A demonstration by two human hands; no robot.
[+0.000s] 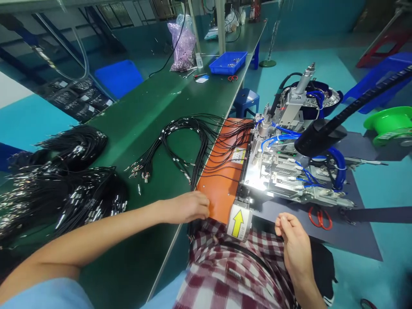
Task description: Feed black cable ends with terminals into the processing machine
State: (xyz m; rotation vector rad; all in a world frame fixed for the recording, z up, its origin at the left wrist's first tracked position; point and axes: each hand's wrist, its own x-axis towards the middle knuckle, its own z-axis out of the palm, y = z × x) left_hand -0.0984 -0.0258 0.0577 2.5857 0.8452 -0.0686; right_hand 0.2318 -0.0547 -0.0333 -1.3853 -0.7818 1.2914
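Observation:
My left hand reaches across the table's edge beside the orange plate, its fingers curled down and closed. Black cables run down to this hand, pass behind it and hang over the edge; its grip is hidden. My right hand is raised in front of the machine, thumb and fingers pinched together, and anything between them is too small to make out. Several cables stretch over the orange plate into the machine's left side. A white guard with a yellow arrow sits between my hands.
Bundles of black cables lie on the green table at left. Red-handled scissors rest on the machine's grey base. Farther back stand a blue tray and a purple bag. A black lamp arm overhangs the machine.

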